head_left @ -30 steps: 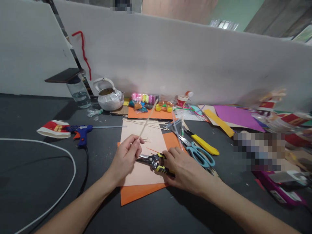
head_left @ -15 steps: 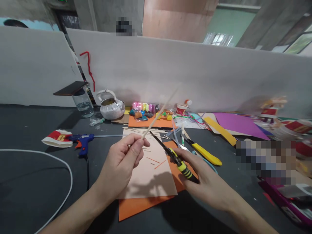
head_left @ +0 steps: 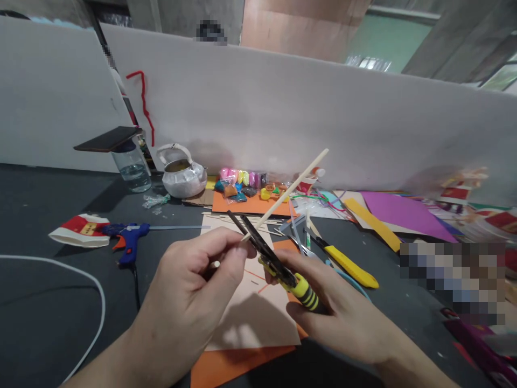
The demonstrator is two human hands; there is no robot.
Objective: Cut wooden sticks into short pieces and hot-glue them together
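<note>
My left hand (head_left: 197, 291) pinches a thin pale wooden stick (head_left: 297, 187) between thumb and fingers. The stick slants up to the right. In my right hand (head_left: 335, 302) is a pair of shears (head_left: 302, 288) with black-and-yellow grips and narrow dark blades. The blades stand apart, with the stick between them close to my left fingertips; whether they touch it I cannot tell. Below both hands lies a beige sheet (head_left: 262, 328) with small stick pieces on it, on top of an orange sheet (head_left: 238, 366).
A blue glue gun (head_left: 129, 242) and a paper cup (head_left: 83, 230) lie at left. Behind are a water jar (head_left: 135, 175), a whitish kettle-shaped pot (head_left: 183, 180) and colourful clay packs (head_left: 242, 180). A yellow utility knife (head_left: 351, 267) lies at right, near purple paper (head_left: 404, 215).
The shears have moved left and up to the stick, so their blades now straddle it near my left fingers. The stick leans further right. The camera view has shifted slightly.
</note>
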